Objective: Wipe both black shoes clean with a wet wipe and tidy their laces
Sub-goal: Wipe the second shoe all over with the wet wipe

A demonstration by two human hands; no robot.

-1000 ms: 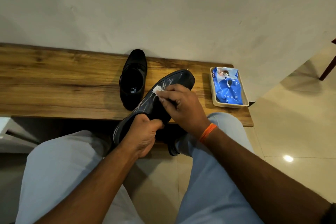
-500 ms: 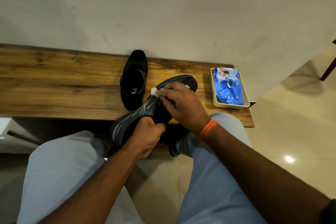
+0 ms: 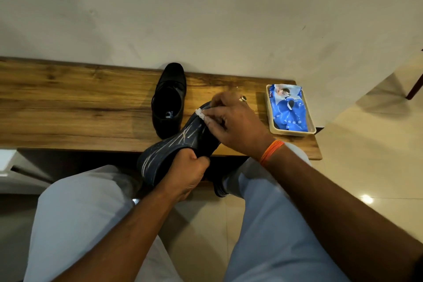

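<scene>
One black shoe (image 3: 169, 101) stands upright on the wooden bench (image 3: 75, 107), toe toward the wall. The other black shoe (image 3: 169, 155) is held sole-up over the bench's front edge, its dark sole streaked with wet marks. My left hand (image 3: 186, 173) grips it at the heel end. My right hand (image 3: 231, 125) pinches a small white wet wipe (image 3: 201, 114) and presses it on the sole near the toe. The toe and the laces are hidden behind that hand.
A beige tray (image 3: 270, 121) with a blue wet-wipe pack (image 3: 288, 110) sits at the bench's right end. A white wall rises behind the bench. My knees in light trousers fill the foreground. Tiled floor lies to the right.
My right hand has slid the wipe along the sole toward the toe. The held shoe has turned and dropped slightly, showing more of the streaked sole.
</scene>
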